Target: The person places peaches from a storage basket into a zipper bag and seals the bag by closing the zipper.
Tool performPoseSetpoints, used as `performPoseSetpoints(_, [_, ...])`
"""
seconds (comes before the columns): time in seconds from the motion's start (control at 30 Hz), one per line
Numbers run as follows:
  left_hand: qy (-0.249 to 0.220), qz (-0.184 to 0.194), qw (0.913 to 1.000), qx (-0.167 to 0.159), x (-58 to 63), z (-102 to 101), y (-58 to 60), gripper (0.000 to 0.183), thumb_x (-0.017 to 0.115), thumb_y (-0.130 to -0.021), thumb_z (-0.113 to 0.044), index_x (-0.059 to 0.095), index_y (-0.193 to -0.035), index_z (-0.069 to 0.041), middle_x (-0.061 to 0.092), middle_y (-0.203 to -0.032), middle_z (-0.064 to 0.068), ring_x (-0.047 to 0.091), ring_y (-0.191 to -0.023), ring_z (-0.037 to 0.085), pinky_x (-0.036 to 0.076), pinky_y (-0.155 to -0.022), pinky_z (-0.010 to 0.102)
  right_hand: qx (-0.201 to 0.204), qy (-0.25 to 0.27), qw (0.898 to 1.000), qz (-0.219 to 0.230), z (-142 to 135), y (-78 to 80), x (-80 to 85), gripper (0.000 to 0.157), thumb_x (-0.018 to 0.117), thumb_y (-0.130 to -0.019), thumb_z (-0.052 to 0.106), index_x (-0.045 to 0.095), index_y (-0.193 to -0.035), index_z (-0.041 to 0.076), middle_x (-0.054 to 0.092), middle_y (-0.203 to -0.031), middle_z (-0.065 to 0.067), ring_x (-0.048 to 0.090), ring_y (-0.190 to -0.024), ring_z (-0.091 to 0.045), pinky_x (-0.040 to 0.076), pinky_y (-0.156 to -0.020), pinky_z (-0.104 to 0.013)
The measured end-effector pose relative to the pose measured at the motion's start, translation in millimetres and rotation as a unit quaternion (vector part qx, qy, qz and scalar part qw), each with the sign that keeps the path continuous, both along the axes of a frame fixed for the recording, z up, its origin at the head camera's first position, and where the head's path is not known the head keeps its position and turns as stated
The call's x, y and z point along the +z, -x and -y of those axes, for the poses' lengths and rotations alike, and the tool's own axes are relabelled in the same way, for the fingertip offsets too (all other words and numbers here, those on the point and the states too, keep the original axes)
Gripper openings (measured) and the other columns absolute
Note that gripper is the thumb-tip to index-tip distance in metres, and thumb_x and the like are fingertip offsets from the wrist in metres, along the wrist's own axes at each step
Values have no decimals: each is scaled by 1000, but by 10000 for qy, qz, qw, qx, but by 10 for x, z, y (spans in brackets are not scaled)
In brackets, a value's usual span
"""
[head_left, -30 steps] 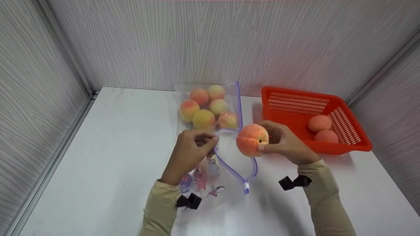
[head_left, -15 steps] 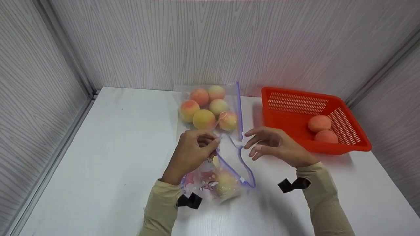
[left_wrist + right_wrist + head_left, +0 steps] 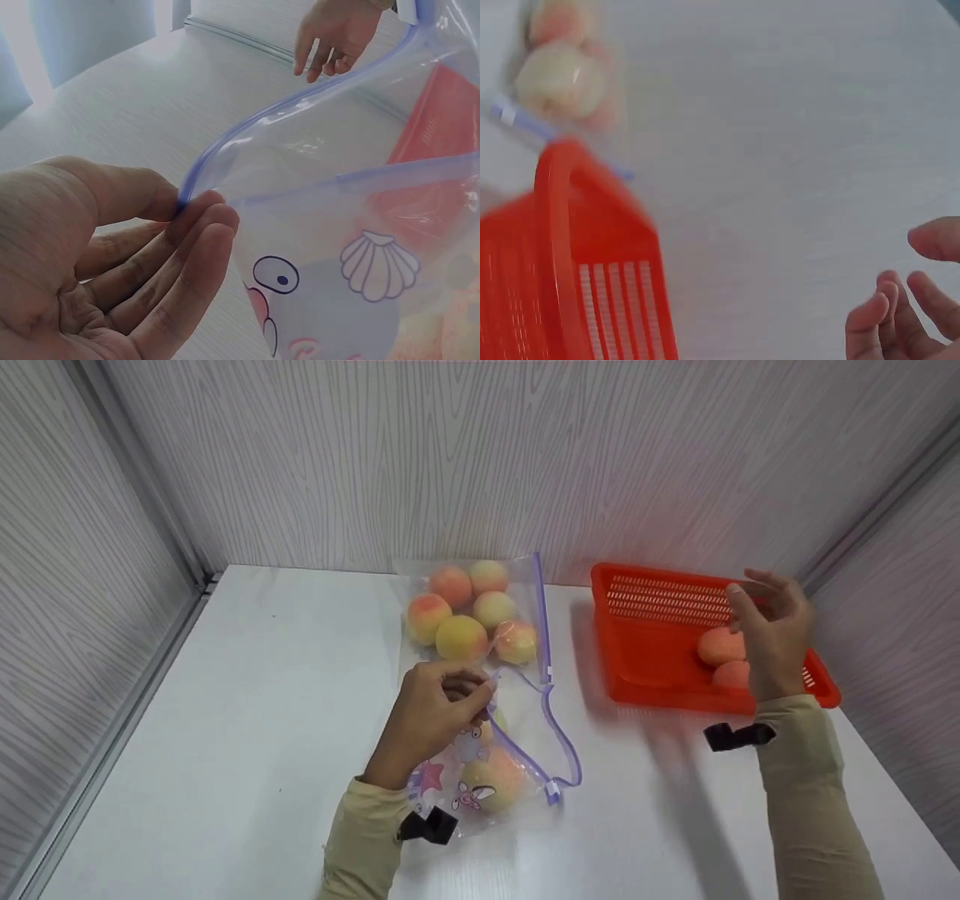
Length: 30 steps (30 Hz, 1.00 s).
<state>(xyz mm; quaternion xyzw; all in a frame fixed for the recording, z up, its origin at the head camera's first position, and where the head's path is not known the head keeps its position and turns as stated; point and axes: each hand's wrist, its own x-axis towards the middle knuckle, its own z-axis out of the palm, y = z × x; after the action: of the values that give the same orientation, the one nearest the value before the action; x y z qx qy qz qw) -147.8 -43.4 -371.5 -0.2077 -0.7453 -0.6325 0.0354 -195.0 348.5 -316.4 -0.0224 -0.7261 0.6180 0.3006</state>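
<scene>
My left hand (image 3: 442, 705) pinches the purple rim of a clear zip bag (image 3: 300, 172) with cartoon prints, and the bag's mouth gapes. Inside lies a peach (image 3: 499, 780); something yellowish and round shows partly above it, near the left fingers. My right hand (image 3: 776, 634) hovers over the right part of a red plastic basket (image 3: 645, 694), fingers loosely bent around nothing. Two peaches (image 3: 720, 646) sit in that basket, partly covered by the right hand and forearm. In the right wrist view, the right fingers (image 3: 866, 319) are apart and hold nothing.
Behind the left hand, a second zip bag (image 3: 546, 622) holding several peaches lies flat against the back panel. Wood-grained panels (image 3: 315, 465) enclose the white table (image 3: 225, 720) at the back and sides.
The peach left my right hand and now lies in the nearer bag. The right hand has moved right and back over the basket. My left hand stays on the bag's rim.
</scene>
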Motion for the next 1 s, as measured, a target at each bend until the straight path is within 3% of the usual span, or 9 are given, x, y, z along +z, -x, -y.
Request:
performPoseSetpoints(0.07, [-10, 45, 10000, 3, 4, 7, -13, 10, 70, -95, -9, 75, -94, -1, 73, -79, 6, 70, -66, 16, 61, -61, 29, -821, -629, 9939, 383, -205, 98, -49, 37, 68, -96, 17, 61, -132, 11, 63, -116, -6, 57, -93, -16, 51, -77, -22])
performPoseSetpoints(0.17, [-8, 85, 10000, 18, 10, 12, -31, 9, 70, -95, -9, 75, -94, -2, 73, -80, 6, 71, -67, 16, 61, -62, 29, -1448, -1635, 9645, 1486, -500, 168, -157, 53, 61, -99, 25, 46, -148, 11, 55, -137, -11, 53, -118, -20, 49, -100, -32])
performPoseSetpoints(0.23, [4, 108, 9999, 23, 11, 18, -35, 9, 70, -95, -9, 75, -95, -3, 73, -81, 6, 71, -67, 16, 61, -62, 29, -1331, -2025, 9446, 2212, -677, 181, -269, 67, 61, -99, 30, 32, -155, 5, 46, -147, -20, 47, -128, -31, 46, -108, -44])
performPoseSetpoints(0.37, [0, 98, 10000, -16, 6, 18, -29, 9, 70, -95, -9, 76, -95, -3, 72, -79, 5, 70, -66, 17, 61, -61, 29, -699, -2803, 8831, 3697, -959, 173, -479, 100, 68, -94, 44, 8, -157, -5, 35, -149, -34, 41, -127, -50, 41, -106, -66])
performPoseSetpoints(0.47, [-19, 70, 10000, -43, 2, 15, -21, 9, 70, -95, -9, 76, -95, -2, 72, -78, 5, 70, -65, 16, 61, -60, 29, -346, -3109, 8437, 4363, -1063, 189, -565, 110, 77, -87, 47, 10, -153, -9, 39, -139, -34, 42, -118, -51, 49, -96, -63])
performPoseSetpoints(0.53, [-4, 42, 10000, -21, -3, 16, -20, 10, 70, -95, -9, 76, -95, -1, 72, -79, 4, 70, -65, 16, 61, -61, 29, -203, -3179, 8234, 4696, -1095, 221, -588, 102, 79, -86, 48, 24, -148, -11, 48, -126, -30, 47, -110, -46, 54, -85, -52])
performPoseSetpoints(0.67, [-46, 45, 10000, 36, -9, 22, -16, 9, 70, -95, -9, 76, -94, -3, 72, -78, 4, 70, -65, 16, 61, -60, 29, -22, -3262, 8013, 5014, -1127, 284, -609, 74, 78, -86, 48, 50, -125, -8, 59, -95, -16, 54, -94, -36, 50, -70, -35])
performPoseSetpoints(0.77, [-111, 29, 9999, 48, -24, 29, -12, 8, 70, -95, -9, 76, -94, -4, 72, -77, 4, 70, -64, 17, 61, -59, 30, 21, -3211, 7919, 5193, -1126, 287, -620, 67, 77, -87, 49, 54, -119, -6, 61, -85, -10, 57, -91, -33, 51, -69, -34])
performPoseSetpoints(1.0, [-173, 19, 9998, 72, -30, 29, -9, 8, 71, -95, -9, 76, -94, -3, 72, -77, 4, 70, -64, 17, 61, -59, 30, 3, -2878, 8109, 5095, -970, 235, -562, 82, 81, -82, 52, 51, -135, -3, 61, -105, -14, 55, -100, -34, 54, -79, -38])
